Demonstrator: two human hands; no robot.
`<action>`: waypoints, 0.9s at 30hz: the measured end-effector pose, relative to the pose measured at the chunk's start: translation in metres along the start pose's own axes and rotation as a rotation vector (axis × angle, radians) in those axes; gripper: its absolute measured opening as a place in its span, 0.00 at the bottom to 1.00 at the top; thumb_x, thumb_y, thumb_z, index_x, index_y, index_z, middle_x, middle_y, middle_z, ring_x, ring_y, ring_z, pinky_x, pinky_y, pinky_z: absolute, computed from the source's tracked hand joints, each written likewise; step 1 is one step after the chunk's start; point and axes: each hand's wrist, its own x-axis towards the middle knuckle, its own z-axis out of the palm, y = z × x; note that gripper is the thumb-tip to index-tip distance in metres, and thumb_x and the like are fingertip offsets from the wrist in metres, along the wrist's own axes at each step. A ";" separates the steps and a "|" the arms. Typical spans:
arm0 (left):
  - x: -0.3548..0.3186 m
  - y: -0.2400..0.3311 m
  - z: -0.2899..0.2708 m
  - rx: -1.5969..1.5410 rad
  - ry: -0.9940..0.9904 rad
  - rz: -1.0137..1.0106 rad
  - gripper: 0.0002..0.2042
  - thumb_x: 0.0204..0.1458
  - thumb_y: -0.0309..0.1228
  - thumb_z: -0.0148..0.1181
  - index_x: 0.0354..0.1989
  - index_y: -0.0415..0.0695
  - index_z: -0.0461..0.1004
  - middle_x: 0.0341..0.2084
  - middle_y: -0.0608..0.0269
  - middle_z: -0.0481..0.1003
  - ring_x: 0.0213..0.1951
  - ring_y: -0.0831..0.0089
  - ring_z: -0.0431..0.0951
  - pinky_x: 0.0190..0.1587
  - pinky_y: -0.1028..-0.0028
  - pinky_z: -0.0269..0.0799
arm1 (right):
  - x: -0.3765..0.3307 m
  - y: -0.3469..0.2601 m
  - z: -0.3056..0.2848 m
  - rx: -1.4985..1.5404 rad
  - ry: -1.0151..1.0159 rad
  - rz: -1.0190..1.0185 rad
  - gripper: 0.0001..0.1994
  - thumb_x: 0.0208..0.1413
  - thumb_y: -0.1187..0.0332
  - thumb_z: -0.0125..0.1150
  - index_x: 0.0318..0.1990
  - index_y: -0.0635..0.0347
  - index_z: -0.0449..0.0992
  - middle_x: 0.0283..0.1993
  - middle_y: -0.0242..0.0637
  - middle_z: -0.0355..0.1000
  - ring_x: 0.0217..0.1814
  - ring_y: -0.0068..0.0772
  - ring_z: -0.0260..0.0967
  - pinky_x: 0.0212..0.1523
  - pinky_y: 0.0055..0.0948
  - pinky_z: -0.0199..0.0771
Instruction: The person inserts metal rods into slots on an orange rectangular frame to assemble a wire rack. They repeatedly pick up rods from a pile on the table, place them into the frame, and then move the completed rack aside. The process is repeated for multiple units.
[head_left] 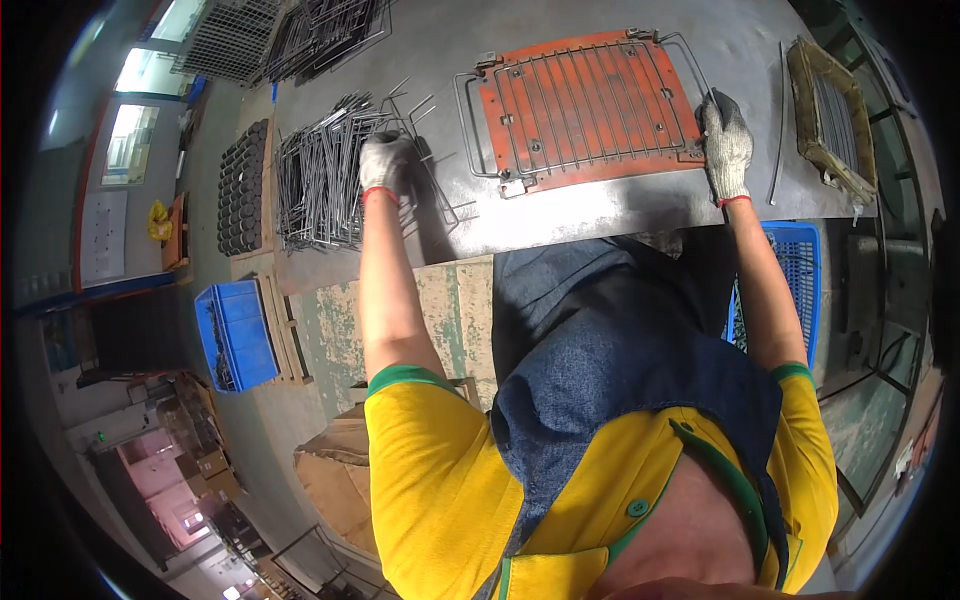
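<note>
An orange jig plate (pixel 640 95) lies on the metal table, with a row of thin parallel metal rods (pixel 585 105) across it. A bent wire handle (pixel 462 125) sticks out at its left side and another wire handle (pixel 690 62) at its right. My right hand (pixel 728 150), in a white glove with dark fingertips, is closed on the right handle beside the plate's corner. On the left, my gloved left hand (pixel 385 162) closes around a bent wire piece (pixel 432 175) at the right edge of a heap of bent wire pieces (pixel 320 180). Its fingertips are partly hidden.
A wooden box of straight rods (pixel 835 115) stands at the table's right end, with one long rod (pixel 778 125) beside it. Wire racks (pixel 235 40) and more wire pieces (pixel 330 35) sit far left. Blue crates (pixel 240 335) flank me below table height.
</note>
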 end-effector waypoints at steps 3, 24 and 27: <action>0.011 -0.024 -0.011 -0.640 -0.190 0.043 0.14 0.58 0.37 0.63 0.43 0.38 0.78 0.31 0.63 0.80 0.27 0.71 0.79 0.33 0.72 0.77 | 0.001 0.003 0.002 0.005 -0.010 0.018 0.20 0.65 0.56 0.52 0.58 0.59 0.73 0.39 0.40 0.78 0.25 0.31 0.75 0.33 0.32 0.75; -0.223 0.133 0.102 -1.118 -0.798 0.063 0.11 0.59 0.28 0.61 0.43 0.31 0.74 0.35 0.50 0.79 0.27 0.62 0.82 0.33 0.64 0.82 | -0.066 -0.147 -0.007 0.415 -0.772 0.273 0.20 0.60 0.52 0.59 0.50 0.58 0.79 0.32 0.29 0.76 0.27 0.20 0.71 0.28 0.25 0.72; -0.225 0.124 0.122 -1.129 -0.701 0.005 0.09 0.60 0.27 0.59 0.42 0.32 0.75 0.35 0.49 0.79 0.30 0.61 0.82 0.35 0.62 0.84 | -0.071 -0.134 -0.002 0.336 -0.681 0.109 0.22 0.59 0.50 0.62 0.49 0.59 0.80 0.32 0.31 0.77 0.30 0.19 0.72 0.31 0.25 0.72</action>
